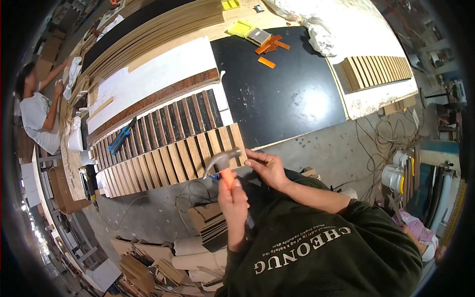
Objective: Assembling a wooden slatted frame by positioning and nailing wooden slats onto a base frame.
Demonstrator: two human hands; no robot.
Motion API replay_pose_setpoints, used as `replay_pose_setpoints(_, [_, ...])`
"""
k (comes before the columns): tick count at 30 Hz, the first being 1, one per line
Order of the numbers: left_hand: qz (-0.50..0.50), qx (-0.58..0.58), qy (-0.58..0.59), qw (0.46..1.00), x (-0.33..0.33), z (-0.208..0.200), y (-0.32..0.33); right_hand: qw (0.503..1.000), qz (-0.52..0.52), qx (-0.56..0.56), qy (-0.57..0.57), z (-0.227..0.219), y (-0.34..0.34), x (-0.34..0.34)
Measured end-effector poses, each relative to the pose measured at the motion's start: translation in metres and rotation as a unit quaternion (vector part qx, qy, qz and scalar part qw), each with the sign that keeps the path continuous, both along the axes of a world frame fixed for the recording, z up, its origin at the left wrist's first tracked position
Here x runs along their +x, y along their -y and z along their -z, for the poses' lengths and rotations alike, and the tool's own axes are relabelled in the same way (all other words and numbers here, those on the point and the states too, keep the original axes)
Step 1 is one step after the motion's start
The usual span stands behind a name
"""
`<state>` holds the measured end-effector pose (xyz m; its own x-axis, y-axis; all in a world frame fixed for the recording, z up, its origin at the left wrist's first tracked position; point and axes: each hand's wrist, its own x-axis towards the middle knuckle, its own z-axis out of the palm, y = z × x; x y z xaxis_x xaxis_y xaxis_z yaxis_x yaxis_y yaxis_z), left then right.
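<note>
My left hand (pixel 232 200) is wrapped round the orange grip of a claw hammer (pixel 223 161). The steel head is over the near right end of a slatted wood panel (pixel 170 163), which has light brown slats with dark gaps. At that end, the thumb and fingers of my right hand (pixel 269 169) are closed together against the panel's edge, near the hammer's face. Whatever they pinch is too small or hidden to name. Behind this panel lies a darker row of slats (pixel 173 119), with blue-handled pliers (pixel 122 136) on its left part.
A black board (pixel 277 89) covers the bench's middle, with orange strips (pixel 271 44) and a yellow case (pixel 240 27) at its far edge. Another slatted block (pixel 378 73) sits at right. A drill (pixel 89 183) hangs at left. Two other people are nearby, left and lower right.
</note>
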<state>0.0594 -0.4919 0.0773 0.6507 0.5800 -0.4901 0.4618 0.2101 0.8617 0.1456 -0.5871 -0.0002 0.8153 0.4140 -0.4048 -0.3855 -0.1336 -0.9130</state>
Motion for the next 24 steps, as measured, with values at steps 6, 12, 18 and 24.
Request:
replay_pose_setpoints(6, [0.036, 0.038, -0.052, 0.997, 0.0, 0.011, 0.0, 1.0, -0.004, 0.014, 0.011, -0.005, 0.0, 0.002])
replay_pose_setpoints(12, [-0.062, -0.005, 0.044, 0.997, -0.011, 0.008, -0.009, 0.999, -0.005, 0.008, 0.035, -0.001, 0.001, 0.002])
replay_pose_setpoints(18, [0.022, -0.016, -0.011, 1.0, -0.002, 0.013, 0.003, 1.0, -0.009, -0.01, 0.027, 0.007, 0.001, 0.0])
replay_pose_setpoints(24, [-0.02, 0.005, 0.011, 1.0, -0.006, 0.011, -0.005, 1.0, 0.004, 0.02, 0.007, 0.004, 0.0, -0.001])
